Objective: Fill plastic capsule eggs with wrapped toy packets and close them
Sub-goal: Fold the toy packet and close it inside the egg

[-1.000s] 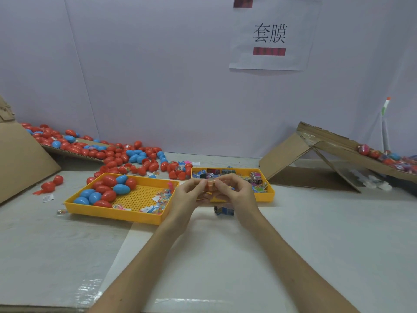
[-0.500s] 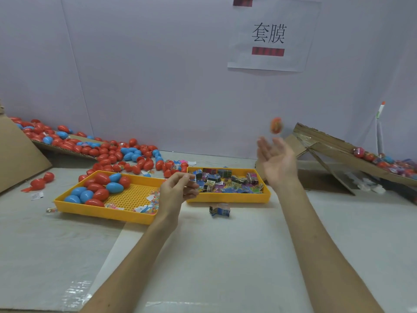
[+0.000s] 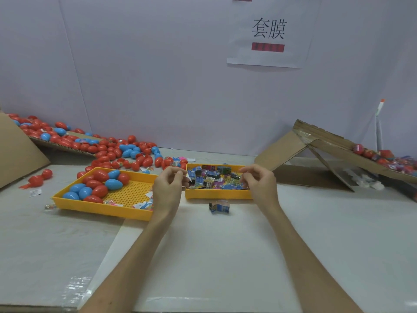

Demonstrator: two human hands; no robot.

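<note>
My left hand (image 3: 168, 188) hovers between the two yellow trays, thumb and fingers curled together; a small white tip shows at its fingertips, and I cannot tell whether it holds anything. My right hand (image 3: 259, 182) hangs with loosely curled fingers over the right end of the right tray (image 3: 216, 194), which holds several wrapped toy packets (image 3: 212, 179). The left tray (image 3: 101, 210) holds red and blue capsule eggs (image 3: 99, 184). One loose packet (image 3: 219, 206) lies on the table just in front of the right tray.
A heap of red and blue eggs (image 3: 126, 152) spreads behind the left tray onto a cardboard sheet. At the right a cardboard ramp (image 3: 327, 141) carries eggs (image 3: 370, 152) down its slope. A cardboard panel (image 3: 15, 152) leans at the far left. A paper sign (image 3: 268, 30) hangs on the wall.
Both hands held an egg together, then my right hand rose and tossed it toward the ramp. Now my right hand is back down over the packet tray; my left hand stays near the trays.
</note>
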